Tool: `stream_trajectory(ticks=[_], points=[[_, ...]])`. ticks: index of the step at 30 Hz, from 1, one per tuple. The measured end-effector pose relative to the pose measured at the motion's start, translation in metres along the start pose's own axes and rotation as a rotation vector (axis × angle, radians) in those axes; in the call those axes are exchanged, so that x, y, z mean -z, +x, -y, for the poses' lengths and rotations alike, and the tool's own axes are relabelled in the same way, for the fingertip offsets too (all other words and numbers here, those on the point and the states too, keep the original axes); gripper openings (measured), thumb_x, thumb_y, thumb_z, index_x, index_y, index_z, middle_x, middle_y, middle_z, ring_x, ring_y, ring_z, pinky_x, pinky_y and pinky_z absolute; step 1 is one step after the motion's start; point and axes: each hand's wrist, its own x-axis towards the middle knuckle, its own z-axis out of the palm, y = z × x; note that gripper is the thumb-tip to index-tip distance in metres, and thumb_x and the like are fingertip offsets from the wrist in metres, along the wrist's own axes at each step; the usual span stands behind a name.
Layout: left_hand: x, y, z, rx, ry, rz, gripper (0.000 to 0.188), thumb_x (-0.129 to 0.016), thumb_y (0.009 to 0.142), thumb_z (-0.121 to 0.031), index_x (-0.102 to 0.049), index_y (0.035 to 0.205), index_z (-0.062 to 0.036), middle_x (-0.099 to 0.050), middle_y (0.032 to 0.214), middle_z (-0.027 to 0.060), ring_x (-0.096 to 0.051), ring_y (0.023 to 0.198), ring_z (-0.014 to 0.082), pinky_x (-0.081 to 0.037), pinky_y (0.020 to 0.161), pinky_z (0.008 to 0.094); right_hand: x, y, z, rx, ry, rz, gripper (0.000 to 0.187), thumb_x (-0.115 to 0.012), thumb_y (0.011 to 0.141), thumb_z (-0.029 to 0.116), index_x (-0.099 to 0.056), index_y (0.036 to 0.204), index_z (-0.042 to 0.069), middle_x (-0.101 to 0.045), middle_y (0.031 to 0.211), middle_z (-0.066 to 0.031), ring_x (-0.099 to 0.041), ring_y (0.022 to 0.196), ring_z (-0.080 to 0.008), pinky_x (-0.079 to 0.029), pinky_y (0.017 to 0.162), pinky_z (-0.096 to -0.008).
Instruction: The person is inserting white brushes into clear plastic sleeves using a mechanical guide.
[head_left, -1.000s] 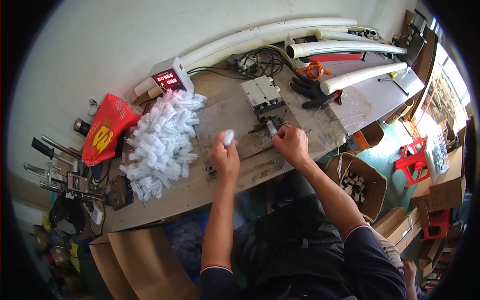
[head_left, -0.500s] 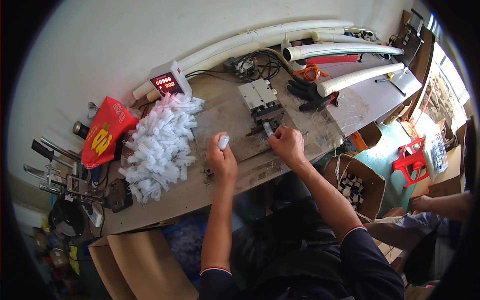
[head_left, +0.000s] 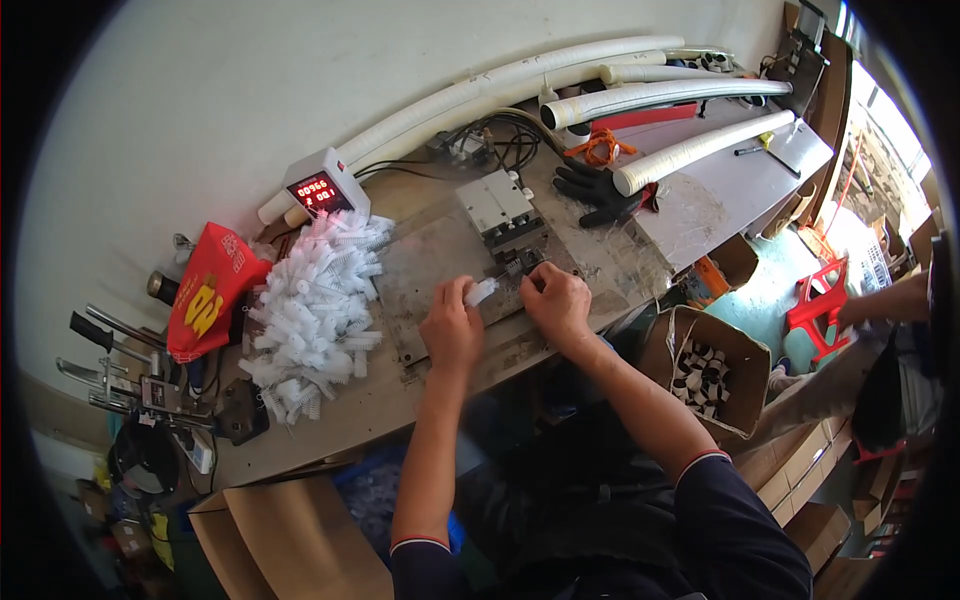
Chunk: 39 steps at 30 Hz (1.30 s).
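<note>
My left hand (head_left: 450, 330) has carried its small white plastic piece (head_left: 482, 291) toward the grey fixture (head_left: 503, 208); my right hand (head_left: 558, 300), curled there, could jam it.

Bright, even daylight fills the frame, strongest at the upper right, where the window (head_left: 880, 60) area is washed out. Shadows on the bench (head_left: 560, 230) are soft and short. The fisheye bends straight edges toward a black rim. The centre is fairly sharp; the lower left corner is dim and perhaps slightly blurred.
</note>
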Motion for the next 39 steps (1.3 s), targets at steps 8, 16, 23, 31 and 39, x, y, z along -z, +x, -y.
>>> stream_trajectory(ticks=[8,16,23,31,39], points=[[-0.014,0.003,-0.007,0.000,0.131,0.087,0.029,-0.069,0.083,-0.005,-0.067,0.110,-0.0152,-0.068,0.106,0.0058,-0.071,0.090,0.0330,-0.057,0.073,0.0442,0.001,-0.002,0.001,0.007,0.030,0.005,0.021,-0.071,0.085,0.029,-0.069,0.082,0.009,-0.071,0.076,-0.0142,-0.070,0.075,-0.0376,-0.055,0.070,-0.0480],[-0.011,0.002,-0.011,-0.022,0.115,0.069,0.027,-0.069,0.084,0.000,-0.065,0.107,-0.0130,-0.067,0.107,0.0067,-0.070,0.090,0.0331,-0.057,0.071,0.0433,0.004,-0.001,0.001,-0.023,0.074,0.022,0.021,-0.071,0.086,0.030,-0.072,0.086,0.009,-0.072,0.078,-0.0145,-0.071,0.079,-0.0372,-0.055,0.072,-0.0466],[0.006,-0.013,-0.010,-0.033,0.121,-0.016,0.030,-0.068,0.084,0.002,-0.063,0.110,-0.0127,-0.065,0.111,0.0066,-0.070,0.088,0.0334,-0.057,0.072,0.0432,0.004,-0.001,-0.004,-0.090,0.206,-0.018,0.021,-0.068,0.091,0.028,-0.072,0.091,0.007,-0.072,0.080,-0.0169,-0.071,0.081,-0.0388,-0.055,0.075,-0.0470],[-0.005,-0.013,-0.023,-0.128,-0.086,-0.016,0.032,-0.065,0.079,0.008,-0.067,0.107,-0.0094,-0.067,0.103,0.0107,-0.069,0.094,0.0346,-0.056,0.077,0.0431,0.016,0.005,-0.018,-0.134,0.429,0.021,0.028,-0.069,0.096,0.032,-0.073,0.098,0.004,-0.071,0.081,-0.0190,-0.072,0.078,-0.0352,-0.055,0.070,-0.0432],[0.003,-0.023,-0.002,-0.102,-0.157,0.090,0.024,-0.061,0.084,0.003,-0.067,0.107,0.0011,-0.065,0.099,0.0206,-0.065,0.093,0.0430,-0.051,0.082,0.0483,-0.006,-0.002,-0.014,0.000,0.472,0.013,0.023,-0.069,0.092,0.026,-0.068,0.088,0.003,-0.067,0.081,-0.0213,-0.067,0.076,-0.0421,-0.052,0.067,-0.0484]])
